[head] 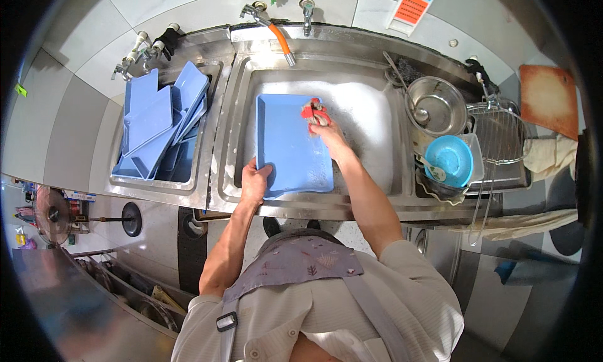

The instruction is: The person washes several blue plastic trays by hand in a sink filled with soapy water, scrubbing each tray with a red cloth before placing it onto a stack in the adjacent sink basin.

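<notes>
My left hand (256, 180) grips the near left corner of a blue rectangular plastic tray (289, 140), thumb on top. The tray lies over the left part of a stainless steel sink basin (242, 98) with foamy water (372, 112) in it. In my right hand (330, 135) is a bunched red and white cloth (315, 113), held against the tray's far right part. Wet suds streak the tray's near right area. To the left, several more blue trays (148, 112) are piled at angles in a smaller sink basin (200, 173).
A faucet with an orange hose (280, 38) reaches over the sink's back edge, beside a second faucet (307, 18). At the right stand a metal pot (445, 96) with a ladle (420, 114), a turquoise plastic basket (450, 160) and a round wire rack (501, 136).
</notes>
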Motion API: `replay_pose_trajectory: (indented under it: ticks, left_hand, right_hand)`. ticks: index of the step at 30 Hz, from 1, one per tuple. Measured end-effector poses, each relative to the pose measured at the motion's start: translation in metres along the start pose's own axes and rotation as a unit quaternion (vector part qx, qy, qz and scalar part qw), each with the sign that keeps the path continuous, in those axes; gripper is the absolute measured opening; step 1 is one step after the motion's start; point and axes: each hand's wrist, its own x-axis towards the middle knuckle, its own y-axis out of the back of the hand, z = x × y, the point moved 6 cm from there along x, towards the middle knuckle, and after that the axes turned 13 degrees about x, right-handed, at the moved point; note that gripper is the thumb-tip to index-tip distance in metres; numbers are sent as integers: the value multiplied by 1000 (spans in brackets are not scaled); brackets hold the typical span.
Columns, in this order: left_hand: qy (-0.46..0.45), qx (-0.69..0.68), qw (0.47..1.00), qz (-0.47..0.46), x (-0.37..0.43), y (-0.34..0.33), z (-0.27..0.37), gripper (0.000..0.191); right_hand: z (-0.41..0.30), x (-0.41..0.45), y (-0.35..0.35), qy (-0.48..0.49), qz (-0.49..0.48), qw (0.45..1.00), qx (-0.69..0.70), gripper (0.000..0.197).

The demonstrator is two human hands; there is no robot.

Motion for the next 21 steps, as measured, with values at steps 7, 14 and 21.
replay_pose_trajectory:
  ticks: [7, 14, 21]
  left_hand:
    - [-17, 20, 999, -36, -1, -11, 3, 26]
    - [-16, 24, 1000, 4, -1, -4, 6, 25]
    - [-13, 32, 999, -34, 0, -19, 15, 25]
  right_hand:
    - [-1, 36, 31, 28, 97, 990, -102, 28]
    - [-10, 47, 1, -15, 51, 998, -31, 22]
    - [-3, 49, 30, -35, 42, 998, -32, 12]
